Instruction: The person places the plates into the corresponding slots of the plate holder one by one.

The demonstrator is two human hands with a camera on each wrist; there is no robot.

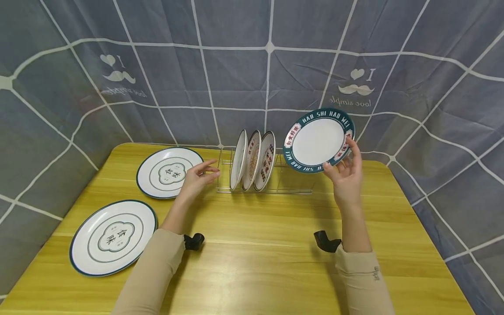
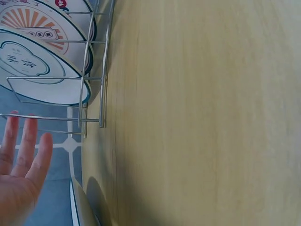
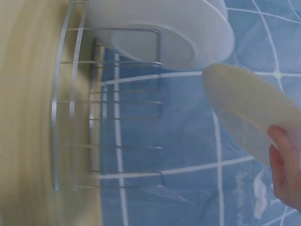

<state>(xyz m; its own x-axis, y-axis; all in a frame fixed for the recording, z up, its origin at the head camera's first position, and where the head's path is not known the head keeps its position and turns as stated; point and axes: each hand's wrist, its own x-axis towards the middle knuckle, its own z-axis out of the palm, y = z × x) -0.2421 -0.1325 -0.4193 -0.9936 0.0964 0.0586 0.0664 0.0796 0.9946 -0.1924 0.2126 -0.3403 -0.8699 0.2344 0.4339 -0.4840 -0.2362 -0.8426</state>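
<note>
My right hand [image 1: 346,177] grips the lower right rim of a green-rimmed plate [image 1: 319,141], holding it tilted above the right part of a wire dish rack [image 1: 295,191]. In the right wrist view the pale underside of this plate [image 3: 254,110] shows, with the fingers at its edge. Three plates [image 1: 252,161] stand upright in the left part of the rack. My left hand [image 1: 194,179] is at the rack's left end, its fingers extended and holding nothing. In the left wrist view, its fingertips reach the rack's end wire [image 2: 47,117].
Two white plates with blue rims lie flat on the wooden table [image 1: 252,253] at the left: one plate [image 1: 169,172] farther back, partly behind my left hand, and a nearer plate [image 1: 114,238]. A grey gridded curtain [image 1: 236,78] hangs behind the rack.
</note>
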